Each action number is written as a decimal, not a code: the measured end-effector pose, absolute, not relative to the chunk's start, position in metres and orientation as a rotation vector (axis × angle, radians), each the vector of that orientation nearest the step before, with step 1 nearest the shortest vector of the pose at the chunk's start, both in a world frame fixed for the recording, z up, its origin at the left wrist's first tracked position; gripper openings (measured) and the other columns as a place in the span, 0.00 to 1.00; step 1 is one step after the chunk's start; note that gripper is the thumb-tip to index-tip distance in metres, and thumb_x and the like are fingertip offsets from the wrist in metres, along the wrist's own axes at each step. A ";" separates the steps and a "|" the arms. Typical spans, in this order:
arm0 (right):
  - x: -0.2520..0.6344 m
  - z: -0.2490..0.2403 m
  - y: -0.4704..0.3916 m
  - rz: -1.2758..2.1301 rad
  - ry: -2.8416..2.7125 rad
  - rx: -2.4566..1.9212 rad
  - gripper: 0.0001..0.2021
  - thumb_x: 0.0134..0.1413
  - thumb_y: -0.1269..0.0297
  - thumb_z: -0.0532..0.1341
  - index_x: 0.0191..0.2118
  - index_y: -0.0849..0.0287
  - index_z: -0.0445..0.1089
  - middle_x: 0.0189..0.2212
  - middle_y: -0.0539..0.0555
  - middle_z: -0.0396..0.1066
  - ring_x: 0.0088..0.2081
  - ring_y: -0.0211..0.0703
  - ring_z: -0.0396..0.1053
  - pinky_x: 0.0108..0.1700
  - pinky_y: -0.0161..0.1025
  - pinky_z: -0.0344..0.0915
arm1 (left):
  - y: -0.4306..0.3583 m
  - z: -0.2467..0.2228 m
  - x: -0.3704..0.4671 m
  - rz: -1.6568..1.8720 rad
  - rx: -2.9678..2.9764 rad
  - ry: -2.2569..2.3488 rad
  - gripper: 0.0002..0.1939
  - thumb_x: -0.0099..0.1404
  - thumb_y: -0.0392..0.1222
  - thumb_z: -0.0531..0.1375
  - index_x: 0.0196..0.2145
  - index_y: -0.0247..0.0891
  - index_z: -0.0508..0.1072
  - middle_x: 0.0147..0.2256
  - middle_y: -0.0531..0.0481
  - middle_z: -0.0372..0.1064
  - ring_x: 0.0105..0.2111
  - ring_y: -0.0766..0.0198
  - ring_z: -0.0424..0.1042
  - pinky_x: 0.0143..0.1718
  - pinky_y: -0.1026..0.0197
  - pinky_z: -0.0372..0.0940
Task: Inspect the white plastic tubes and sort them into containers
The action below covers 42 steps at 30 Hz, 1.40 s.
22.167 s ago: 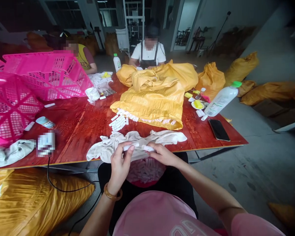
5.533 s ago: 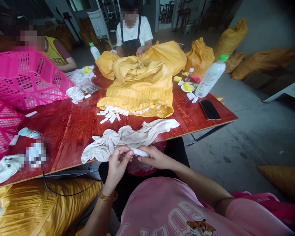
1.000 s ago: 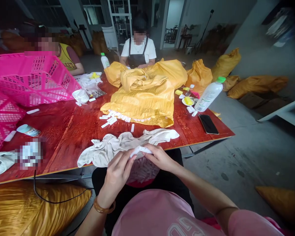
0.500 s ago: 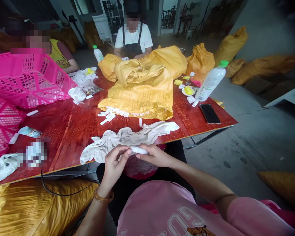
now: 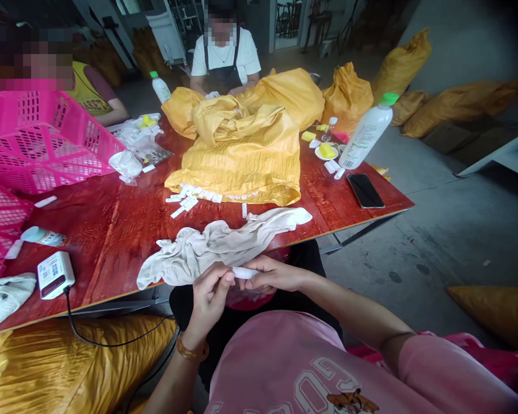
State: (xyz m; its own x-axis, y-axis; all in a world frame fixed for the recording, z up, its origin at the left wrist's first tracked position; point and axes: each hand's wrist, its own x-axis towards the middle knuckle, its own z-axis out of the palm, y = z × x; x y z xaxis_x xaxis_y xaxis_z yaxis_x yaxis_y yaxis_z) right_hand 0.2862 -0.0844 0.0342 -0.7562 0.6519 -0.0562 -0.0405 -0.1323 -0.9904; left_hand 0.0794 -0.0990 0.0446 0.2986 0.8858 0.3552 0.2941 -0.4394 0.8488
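One stick sits pinched in the fingers of our left hand and right hand, just off the near edge of the tabletop; slack pressure could drop it lapward.

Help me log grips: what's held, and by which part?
A white elongated piece: the left hand pinches one end, the right hand holds the other.

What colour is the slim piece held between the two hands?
The slim piece is white where it shows; best seen in the head view, the only one.
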 end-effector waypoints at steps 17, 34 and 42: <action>0.298 0.060 -0.062 1.122 -2.437 -0.751 0.06 0.64 0.71 0.55 0.36 0.61 0.68 0.27 0.49 0.66 0.28 0.34 0.61 0.33 0.31 0.55 | -0.097 0.052 0.065 0.693 2.048 1.029 0.04 0.72 0.40 0.55 0.43 0.41 0.68 0.35 0.52 0.67 0.35 0.66 0.67 0.39 0.64 0.61; 0.276 0.005 -0.096 1.698 -1.786 -0.854 0.14 0.58 0.70 0.53 0.50 0.60 0.62 0.36 0.51 0.68 0.35 0.39 0.66 0.40 0.36 0.64 | -0.104 0.027 0.068 0.783 2.124 1.048 0.14 0.64 0.35 0.61 0.48 0.40 0.72 0.49 0.41 0.65 0.50 0.55 0.68 0.51 0.55 0.66; 0.300 -0.037 -0.087 1.135 -2.211 -1.282 0.18 0.56 0.68 0.61 0.53 0.63 0.67 0.47 0.62 0.70 0.48 0.52 0.69 0.52 0.46 0.65 | 0.010 0.009 0.039 0.863 2.012 1.387 0.12 0.69 0.45 0.56 0.44 0.38 0.75 0.44 0.43 0.74 0.44 0.57 0.74 0.44 0.58 0.69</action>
